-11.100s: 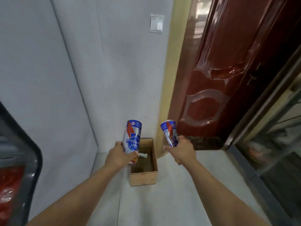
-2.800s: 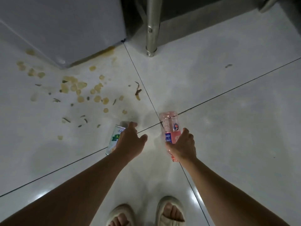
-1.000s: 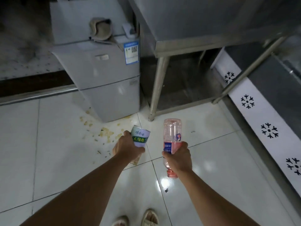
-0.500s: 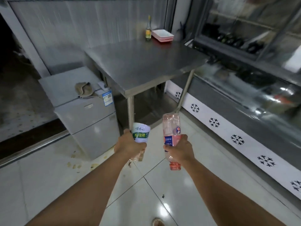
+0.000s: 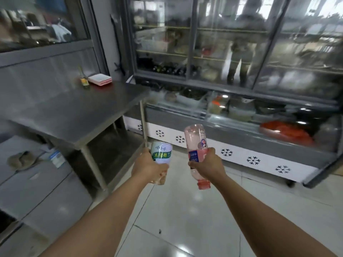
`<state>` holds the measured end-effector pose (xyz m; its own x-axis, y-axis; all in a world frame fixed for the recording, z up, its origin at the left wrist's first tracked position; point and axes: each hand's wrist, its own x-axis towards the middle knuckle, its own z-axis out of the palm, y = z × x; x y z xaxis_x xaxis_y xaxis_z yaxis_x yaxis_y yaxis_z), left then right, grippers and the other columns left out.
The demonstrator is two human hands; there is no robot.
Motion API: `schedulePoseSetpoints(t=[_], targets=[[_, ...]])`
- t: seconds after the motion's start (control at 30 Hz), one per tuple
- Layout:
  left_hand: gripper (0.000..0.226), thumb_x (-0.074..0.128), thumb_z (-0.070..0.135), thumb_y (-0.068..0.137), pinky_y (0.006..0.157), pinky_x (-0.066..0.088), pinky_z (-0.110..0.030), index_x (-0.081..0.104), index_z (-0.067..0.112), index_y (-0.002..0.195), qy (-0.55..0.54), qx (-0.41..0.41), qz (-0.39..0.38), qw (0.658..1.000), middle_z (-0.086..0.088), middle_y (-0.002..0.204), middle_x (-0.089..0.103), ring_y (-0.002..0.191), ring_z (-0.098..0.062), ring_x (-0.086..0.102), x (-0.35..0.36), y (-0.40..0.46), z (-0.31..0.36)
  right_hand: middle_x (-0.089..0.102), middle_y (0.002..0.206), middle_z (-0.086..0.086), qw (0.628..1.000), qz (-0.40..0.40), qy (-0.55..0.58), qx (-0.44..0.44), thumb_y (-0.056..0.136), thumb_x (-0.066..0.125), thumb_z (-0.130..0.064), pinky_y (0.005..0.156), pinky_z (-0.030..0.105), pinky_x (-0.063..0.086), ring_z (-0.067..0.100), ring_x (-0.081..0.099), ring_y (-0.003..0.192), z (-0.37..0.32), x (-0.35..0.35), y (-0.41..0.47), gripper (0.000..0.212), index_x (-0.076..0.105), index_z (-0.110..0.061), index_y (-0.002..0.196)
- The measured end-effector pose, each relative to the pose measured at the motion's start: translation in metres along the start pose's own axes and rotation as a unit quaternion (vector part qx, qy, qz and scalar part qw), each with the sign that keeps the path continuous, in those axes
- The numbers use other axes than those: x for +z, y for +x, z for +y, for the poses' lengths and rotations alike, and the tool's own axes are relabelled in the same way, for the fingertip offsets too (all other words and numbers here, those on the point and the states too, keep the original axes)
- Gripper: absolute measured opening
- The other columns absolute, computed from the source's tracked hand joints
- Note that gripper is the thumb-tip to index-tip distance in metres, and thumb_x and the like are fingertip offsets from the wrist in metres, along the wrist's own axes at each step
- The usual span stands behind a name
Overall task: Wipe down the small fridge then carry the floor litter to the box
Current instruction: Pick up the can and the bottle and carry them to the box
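Two pieces of litter are up off the floor, one in each hand. The left hand point(image 5: 148, 166) grips a small white bottle point(image 5: 161, 153) with a green band of printed characters, held upside down, its flat base toward the camera and its neck hidden under the fingers. The right hand point(image 5: 207, 166) is wrapped round the middle of a clear plastic bottle point(image 5: 195, 143), ribbed and pink-tinted, also inverted, with its pink cap point(image 5: 204, 184) pointing down below the palm. Both fists are clenched tight on their loads, thumbs inward, and the two bottles stand close together without touching.

The steel table point(image 5: 74, 110) is flat and brushed grey, on thin round legs, and carries a glass bottle point(image 5: 84, 79) and a stack of square red-edged plates point(image 5: 100, 79) at its far end. The small fridge point(image 5: 33, 182) is a boxy grey cabinet at lower left with a crumpled brownish cloth point(image 5: 20, 160) lying on its top. Glossy white tiles point(image 5: 185, 210) cover the floor. A glass-fronted display cooler point(image 5: 241, 71) fills the right side, its white base strip printed with black snowflakes.

Half a second ago the fridge sat nearer mid-frame; now the view has swung right, the cooler dominates, and the grips are unchanged. The box is out of view.
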<state>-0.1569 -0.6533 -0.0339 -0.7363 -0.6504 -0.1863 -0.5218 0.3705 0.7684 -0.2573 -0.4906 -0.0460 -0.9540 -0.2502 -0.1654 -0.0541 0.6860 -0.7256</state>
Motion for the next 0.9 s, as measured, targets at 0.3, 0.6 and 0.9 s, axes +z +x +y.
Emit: schedulePoseSetpoints(t=[0.3, 0.6, 0.9], targets=[[0.053, 0.081, 0.032, 0.062, 0.059, 0.045, -0.025, 0.045, 0.02, 0.098, 0.019, 0.093, -0.088, 0.992, 0.007, 0.08, 0.055, 0.068, -0.007, 0.054, 0.174, -0.06, 0.141, 0.057, 0.118, 0.011, 0.99, 0.119, 0.031, 0.065, 0.071, 0.078, -0.037, 0.078, 0.034, 0.047, 0.027, 0.057, 0.098, 0.142, -0.207, -0.007, 0.069, 0.04, -0.009, 0.122], [0.052, 0.08, 0.033, 0.063, 0.055, 0.042, -0.022, 0.043, 0.023, 0.098, 0.01, 0.152, -0.187, 0.97, 0.011, 0.079, 0.053, 0.067, -0.005, 0.053, 0.372, -0.145, 0.291, 0.058, 0.117, 0.01, 0.966, 0.2, 0.041, 0.16, 0.072, 0.078, -0.037, 0.085, 0.041, 0.051, 0.027, 0.059, 0.1, 0.31, -0.397, -0.032, 0.072, 0.036, -0.012, 0.125], [0.055, 0.081, 0.029, 0.062, 0.071, 0.053, -0.033, 0.046, 0.019, 0.103, 0.019, 0.211, -0.283, 0.936, 0.0, 0.097, 0.062, 0.083, -0.018, 0.062, 0.533, -0.185, 0.407, 0.052, 0.11, 0.007, 0.927, 0.279, 0.065, 0.244, 0.072, 0.078, -0.038, 0.071, 0.034, 0.047, 0.021, 0.051, 0.087, 0.437, -0.54, -0.02, 0.071, 0.035, -0.012, 0.123]])
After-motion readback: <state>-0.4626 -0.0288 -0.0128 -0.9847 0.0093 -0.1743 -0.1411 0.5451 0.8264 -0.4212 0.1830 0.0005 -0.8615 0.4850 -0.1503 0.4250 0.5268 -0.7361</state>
